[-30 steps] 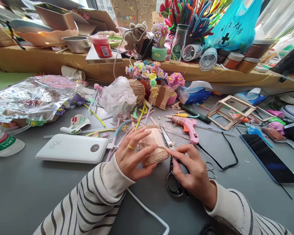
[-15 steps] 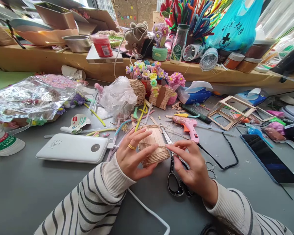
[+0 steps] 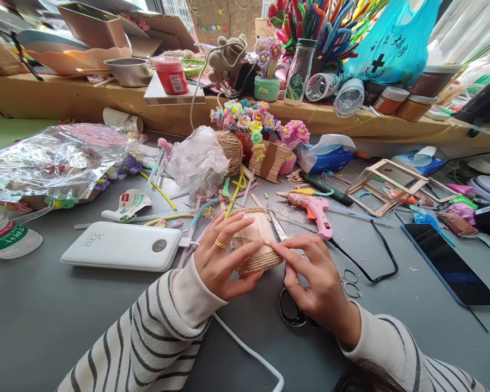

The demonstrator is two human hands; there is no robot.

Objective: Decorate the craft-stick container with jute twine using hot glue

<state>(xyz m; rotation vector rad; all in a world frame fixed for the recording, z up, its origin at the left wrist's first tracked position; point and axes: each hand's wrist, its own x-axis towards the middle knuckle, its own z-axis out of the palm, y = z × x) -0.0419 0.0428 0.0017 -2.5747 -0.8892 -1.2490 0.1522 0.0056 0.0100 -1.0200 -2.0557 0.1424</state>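
A small pot made of wooden sticks (image 3: 253,231), wound with jute twine round its base, lies on the grey table (image 3: 44,321). My left hand (image 3: 220,261), with a gold ring, wraps round its left side. My right hand (image 3: 316,283) has its fingertips on the twine at the pot's right edge, fingers pinched together. Black-handled scissors (image 3: 289,305) lie under my right hand, blades pointing away.
A pink glue gun (image 3: 312,209) with a black cord lies behind the pot. A white power bank (image 3: 122,246) sits at left, a phone (image 3: 449,264) at right. A ball of twine (image 3: 230,149), crumpled plastic, pipe-cleaner flowers and wooden frames (image 3: 386,182) crowd the back.
My right hand has moved left off the scissors and up to the twine band on the pot. My left hand and the pot have hardly moved.
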